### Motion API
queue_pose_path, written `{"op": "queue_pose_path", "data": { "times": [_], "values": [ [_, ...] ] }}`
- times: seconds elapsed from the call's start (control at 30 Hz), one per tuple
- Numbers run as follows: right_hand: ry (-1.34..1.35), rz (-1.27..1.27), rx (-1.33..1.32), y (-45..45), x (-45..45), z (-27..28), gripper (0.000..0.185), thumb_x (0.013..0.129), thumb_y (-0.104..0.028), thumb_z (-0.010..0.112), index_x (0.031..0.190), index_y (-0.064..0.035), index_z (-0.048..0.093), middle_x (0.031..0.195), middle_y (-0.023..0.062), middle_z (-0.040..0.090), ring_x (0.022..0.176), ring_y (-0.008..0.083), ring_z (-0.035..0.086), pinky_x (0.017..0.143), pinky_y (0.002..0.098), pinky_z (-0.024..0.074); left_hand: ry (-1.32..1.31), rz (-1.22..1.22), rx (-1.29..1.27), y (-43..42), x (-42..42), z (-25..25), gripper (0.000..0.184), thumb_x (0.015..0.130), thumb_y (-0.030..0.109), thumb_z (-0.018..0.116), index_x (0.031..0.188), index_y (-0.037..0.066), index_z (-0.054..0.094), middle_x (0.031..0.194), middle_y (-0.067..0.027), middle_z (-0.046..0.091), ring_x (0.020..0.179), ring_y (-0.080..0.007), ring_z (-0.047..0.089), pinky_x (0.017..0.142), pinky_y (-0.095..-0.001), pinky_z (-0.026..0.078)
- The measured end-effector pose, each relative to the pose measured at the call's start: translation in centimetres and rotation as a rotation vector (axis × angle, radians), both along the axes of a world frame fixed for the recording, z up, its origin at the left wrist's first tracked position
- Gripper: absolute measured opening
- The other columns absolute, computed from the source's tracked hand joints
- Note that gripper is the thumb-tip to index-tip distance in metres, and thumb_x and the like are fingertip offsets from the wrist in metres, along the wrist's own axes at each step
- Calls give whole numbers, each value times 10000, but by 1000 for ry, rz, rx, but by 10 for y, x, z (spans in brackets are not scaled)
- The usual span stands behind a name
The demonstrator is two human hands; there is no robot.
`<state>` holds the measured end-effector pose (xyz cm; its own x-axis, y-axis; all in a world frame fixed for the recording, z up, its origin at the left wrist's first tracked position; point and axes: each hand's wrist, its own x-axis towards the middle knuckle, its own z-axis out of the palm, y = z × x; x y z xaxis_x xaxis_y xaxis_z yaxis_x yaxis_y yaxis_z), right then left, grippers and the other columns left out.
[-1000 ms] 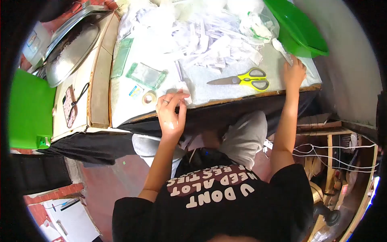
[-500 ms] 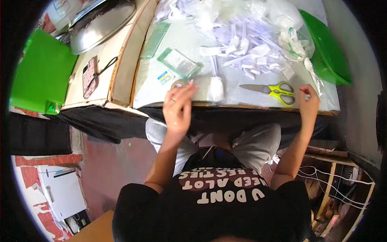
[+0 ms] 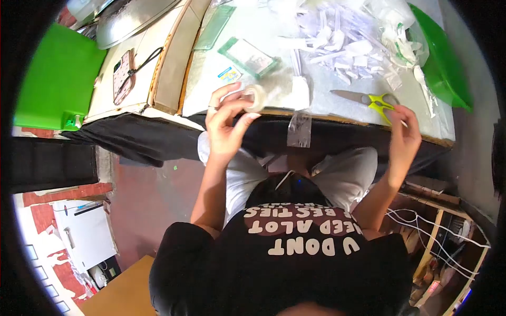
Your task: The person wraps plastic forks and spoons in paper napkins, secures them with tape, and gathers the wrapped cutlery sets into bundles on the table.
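My left hand [image 3: 226,118] grips a roll of clear tape [image 3: 255,98] between fingers and thumb, at the table's front edge. My right hand [image 3: 405,137] has its fingers bent together beside the yellow-green handles of the scissors [image 3: 375,101]; whether they grip a handle is unclear. The scissors lie with their blades pointing left. Between my hands, a white plastic bundle [image 3: 300,92] lies at the edge, and a clear plastic piece [image 3: 299,130] hangs below it. Behind are many wrapped white plastic utensils [image 3: 337,39].
Left of the hands lie a green-edged clear packet [image 3: 247,57], a small blue-and-yellow card [image 3: 229,74] and a phone with a strap [image 3: 124,76]. A green lid [image 3: 63,73] stands far left, a green basin [image 3: 440,66] at the right. White cables [image 3: 421,226] hang lower right.
My left hand has taken hold of the tape roll and lifted it. My right hand has moved from the wrapped piece at the right to the scissors' handles. The camera view has shifted.
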<state>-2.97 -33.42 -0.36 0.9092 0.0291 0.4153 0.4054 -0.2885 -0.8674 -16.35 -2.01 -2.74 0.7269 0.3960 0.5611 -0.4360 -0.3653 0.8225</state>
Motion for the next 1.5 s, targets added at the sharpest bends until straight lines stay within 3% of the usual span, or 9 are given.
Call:
{"op": "queue_pose_path", "data": {
  "times": [0.2, 0.53, 0.73, 0.97, 1.07, 1.17, 1.27, 1.37, 1.5],
  "values": [
    [92, 714, 230, 101, -57, 43, 427, 788, -183, 658, 1180, -65, 536, 1196, 45, 533, 1077, 147, 496, 905, 299, 375, -132, -196, 141, -31, 1, 26, 220, 649, 13, 756, 858, 15, 688, 1206, -151, 441, 1057, -264, 569, 878, -358, 488],
    [342, 981, 471, 104, -48, 48, 210, 859, -78, 573, 1054, -4, 600, 1114, 75, 535, 1045, 127, 508, 863, 269, 396, -221, -281, 238, -45, 5, 34, 215, 665, 56, 761, 867, 25, 693, 1227, -132, 400, 1048, -284, 573, 881, -365, 501],
    [309, 842, 469, 99, -45, 45, 96, 830, -23, 606, 915, 11, 634, 1058, 87, 551, 996, 137, 526, 860, 270, 406, -151, -304, 243, -47, 6, 33, 229, 659, 64, 769, 871, 27, 689, 1198, -135, 433, 1071, -261, 559, 898, -367, 489],
    [-279, 421, 114, 112, -44, 36, 61, 745, -14, 669, 785, -20, 623, 902, 93, 564, 884, 200, 542, 797, 288, 411, -26, -210, 215, -62, 10, 36, 246, 614, 26, 777, 621, 32, 531, 1126, -151, 590, 968, -215, 617, 756, -284, 492],
    [-335, 346, 81, 115, -42, 30, 73, 724, -14, 680, 779, -33, 634, 900, 82, 568, 883, 217, 535, 780, 303, 414, 34, -158, 179, -70, 9, 36, 219, 619, -29, 751, 716, 22, 561, 977, -122, 623, 902, -178, 601, 761, -267, 463],
    [-341, 291, 50, 116, -41, 25, 78, 713, -20, 688, 772, -46, 643, 902, 75, 569, 879, 224, 530, 774, 307, 416, 274, -133, -180, -82, 10, 51, 328, 629, -20, 742, 907, 26, 573, 853, -52, 603, 825, -139, 599, 756, -255, 457],
    [-338, 298, 27, 117, -36, 17, 80, 712, -39, 695, 775, -61, 652, 897, 72, 569, 891, 223, 525, 780, 308, 414, 310, -245, -16, -75, 15, 49, 490, 652, 5, 733, 1097, 25, 531, 790, -6, 554, 767, -107, 582, 744, -245, 449],
    [-371, 248, -64, 112, -34, 13, 79, 714, -57, 697, 782, -79, 666, 921, 77, 562, 905, 231, 520, 794, 316, 410, 300, -248, 82, -69, 16, 44, 512, 651, 50, 745, 1125, 44, 552, 732, -37, 595, 757, -121, 600, 752, -252, 455],
    [-318, 253, -52, 108, -30, 5, 299, 748, -113, 694, 1034, -86, 609, 997, 89, 556, 964, 237, 518, 821, 328, 407, 314, -393, -96, -67, 19, 35, 486, 702, 44, 718, 1156, 43, 545, 733, 10, 554, 817, -108, 579, 787, -244, 430]
  ]
}}
